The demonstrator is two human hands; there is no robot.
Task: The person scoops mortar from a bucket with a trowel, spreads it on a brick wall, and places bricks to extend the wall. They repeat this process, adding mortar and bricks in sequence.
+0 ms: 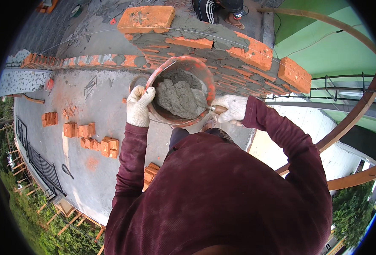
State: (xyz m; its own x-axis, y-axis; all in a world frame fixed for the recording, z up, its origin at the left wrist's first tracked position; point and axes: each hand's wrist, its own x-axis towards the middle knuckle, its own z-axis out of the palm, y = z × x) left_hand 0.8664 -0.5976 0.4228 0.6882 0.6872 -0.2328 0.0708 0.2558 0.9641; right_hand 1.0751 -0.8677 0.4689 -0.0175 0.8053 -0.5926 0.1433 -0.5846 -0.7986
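In front of me a red-orange bucket (205, 72) is tipped so its opening faces me, with wet grey mortar (180, 98) inside. My left hand (138, 107), in a white knitted glove, is closed on the bucket's left rim. My right hand (232, 108), gloved too, is wrapped round the wooden handle of a trowel (217, 109) at the right rim. The trowel's blade is hidden, at least mostly, by the mortar and the rim. Just beyond the bucket rises a brick wall (222, 70), with mortar spread along its top between loose-set bricks.
A string line (205, 33) runs along the wall. Brick stacks (109, 146) stand on the concrete floor at left, near a railing (39, 159). Curved-looking wooden poles (349, 114) and steel bars (332, 87) are at right. Another person (215, 10) is beyond the wall.
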